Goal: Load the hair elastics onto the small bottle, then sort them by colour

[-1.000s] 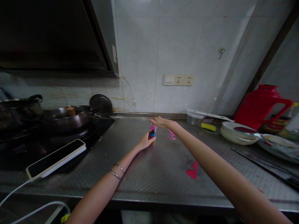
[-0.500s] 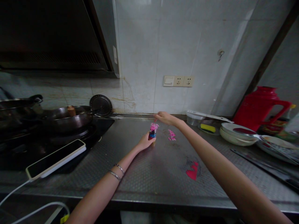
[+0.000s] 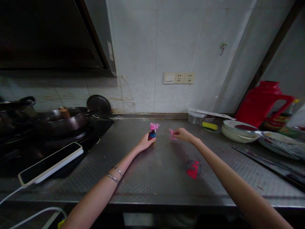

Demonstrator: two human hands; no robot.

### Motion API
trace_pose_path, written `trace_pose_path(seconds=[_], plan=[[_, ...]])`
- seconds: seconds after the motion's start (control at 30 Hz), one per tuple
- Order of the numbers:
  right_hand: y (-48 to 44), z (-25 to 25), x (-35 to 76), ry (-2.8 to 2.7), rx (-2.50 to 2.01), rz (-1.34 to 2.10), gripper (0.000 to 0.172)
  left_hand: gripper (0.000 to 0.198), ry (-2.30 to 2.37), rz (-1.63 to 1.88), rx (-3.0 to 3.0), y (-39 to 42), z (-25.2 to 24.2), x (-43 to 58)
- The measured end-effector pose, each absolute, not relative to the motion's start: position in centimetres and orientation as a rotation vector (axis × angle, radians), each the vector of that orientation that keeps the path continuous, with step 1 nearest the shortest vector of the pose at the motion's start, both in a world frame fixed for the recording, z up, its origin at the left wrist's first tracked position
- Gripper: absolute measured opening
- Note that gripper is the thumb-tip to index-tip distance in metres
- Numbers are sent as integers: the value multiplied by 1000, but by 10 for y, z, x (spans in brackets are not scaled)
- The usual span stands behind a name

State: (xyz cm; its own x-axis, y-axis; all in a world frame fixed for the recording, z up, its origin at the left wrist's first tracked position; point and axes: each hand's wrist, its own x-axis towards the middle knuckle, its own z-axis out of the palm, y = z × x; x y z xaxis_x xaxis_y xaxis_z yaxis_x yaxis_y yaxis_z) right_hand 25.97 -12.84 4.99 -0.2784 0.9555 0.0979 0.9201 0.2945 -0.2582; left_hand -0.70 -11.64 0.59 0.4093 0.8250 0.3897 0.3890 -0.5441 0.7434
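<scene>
Steel desk (image 3: 152, 184) across the lower half of the frame. Left hand (image 3: 144, 142) near centre, grip wrapped round a small blue-and-dark bottle (image 3: 152, 136), held upright; pink bits (image 3: 154, 126) bunch at its top. Right hand (image 3: 183, 135) just right of centre, grip drawn together at loose pink pieces (image 3: 171, 134) on the desk; whether the fingertips pinch one, cannot tell. Red marking (image 3: 192, 171) on the desk lower right of centre, below the right hand.

Left of frame: phone (image 3: 50, 163) lying with a white cable attached; pan (image 3: 71, 121) on the stove behind it; round dark lid (image 3: 101, 104) leaning on the wall. Right of frame: yellow sponge (image 3: 209, 126), stacked bowls (image 3: 238, 136), red jug (image 3: 258, 103) behind them. Switch and socket panel (image 3: 179, 78) upper centre.
</scene>
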Motion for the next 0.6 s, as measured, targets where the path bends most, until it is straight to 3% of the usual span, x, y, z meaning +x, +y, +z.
trace_pose_path(seconds=[0.4, 0.6], plan=[[-115, 34, 233, -2403, -1864, 107, 47, 40, 1055, 995, 2128, -120, 10, -6], [-102, 31, 242, -2390, -1731, 240, 44, 41, 1036, 1010, 2130, -120, 10, -6]])
